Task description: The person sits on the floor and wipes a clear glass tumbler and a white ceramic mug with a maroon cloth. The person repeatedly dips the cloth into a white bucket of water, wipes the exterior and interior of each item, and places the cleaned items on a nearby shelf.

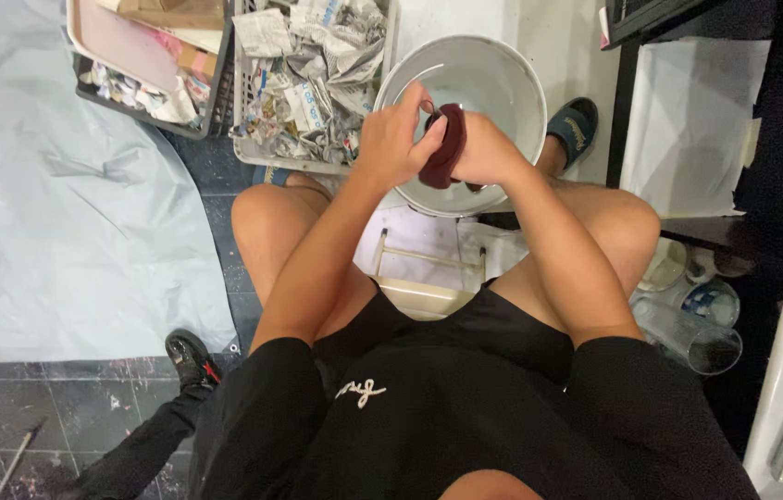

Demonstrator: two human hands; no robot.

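Observation:
I sit on a low stool with a white bucket [512,83] on the floor between my feet. Both hands meet over the bucket's near rim. My left hand [396,139] and my right hand [484,153] together grip a dark maroon cloth-like piece [442,148], which is folded or wrapped around something small that I cannot make out. The bucket's inside looks pale and wet.
A grey crate of crumpled newspaper [313,74] stands left of the bucket, with a dark tray of scraps [146,69] beside it. A grey plastic sheet [68,213] covers the floor at left. Clear plastic cups [702,329] sit at right. Another person's black shoe [190,356] is at lower left.

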